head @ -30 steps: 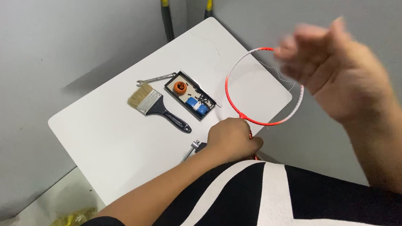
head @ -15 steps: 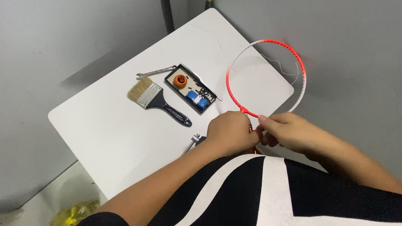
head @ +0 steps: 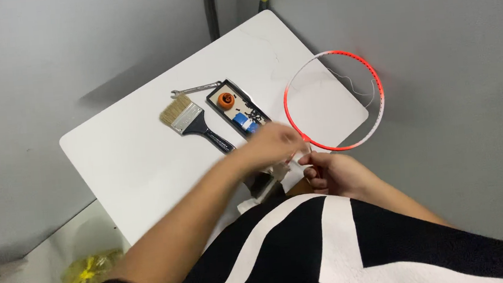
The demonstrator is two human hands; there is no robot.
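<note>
- Gripping the racket frame (head: 376, 109) at its neck, the right hand (head: 333, 174) stayed closed around it.
- Blurred, the left hand (head: 270, 146) hovered beside it, grip seemingly loose; paintbrush (head: 192, 122) lay beyond.

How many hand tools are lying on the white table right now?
2. A paintbrush lies mid-table, and a small wrench lies just beyond its bristles, beside the black tray. The left hand may hide more near the table's front edge.
</note>
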